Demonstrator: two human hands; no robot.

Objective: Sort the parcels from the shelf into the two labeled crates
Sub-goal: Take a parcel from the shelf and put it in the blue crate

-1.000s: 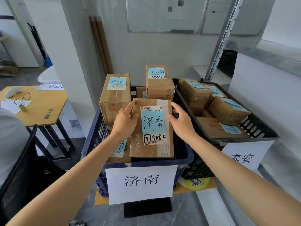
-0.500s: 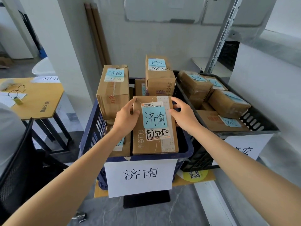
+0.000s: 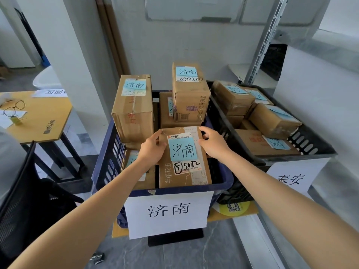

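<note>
Storeroom corner: left hand (image 3: 150,150), right hand (image 3: 213,146) grip flat brown cardboard parcel (image 3: 184,171) in dark-blue plastic crate (image 3: 104,166); likely placing, release next.

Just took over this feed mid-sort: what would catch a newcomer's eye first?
The left hand and right hand hold a flat brown cardboard parcel with a blue 济南 note at the front of the dark blue plastic crate, whose white paper sign reads the same. To its right, a black plastic crate carries a 泰安 sign.
</note>
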